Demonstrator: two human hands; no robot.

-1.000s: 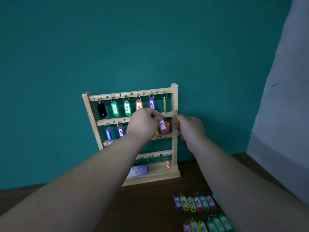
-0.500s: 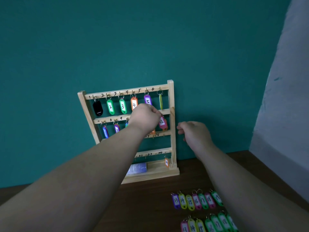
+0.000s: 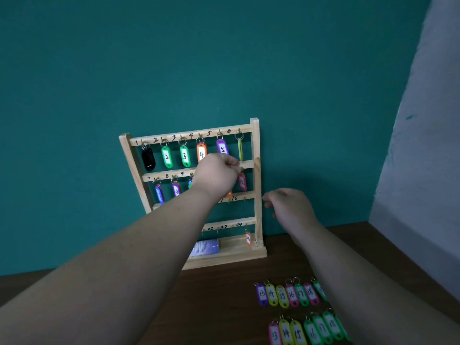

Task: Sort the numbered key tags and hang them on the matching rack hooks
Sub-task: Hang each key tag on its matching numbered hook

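Pink tag 12 [image 3: 242,181] hangs just below the left hand [image 3: 216,174], whose curled fingers pinch its ring; the right hand [image 3: 290,206] is relaxed, holding nothing.

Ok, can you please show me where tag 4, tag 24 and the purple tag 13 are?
tag 4 [image 3: 201,154], head view, on its white number label.
tag 24 [image 3: 248,239], head view, on its white label.
purple tag 13 [image 3: 261,294], head view, on its number label.
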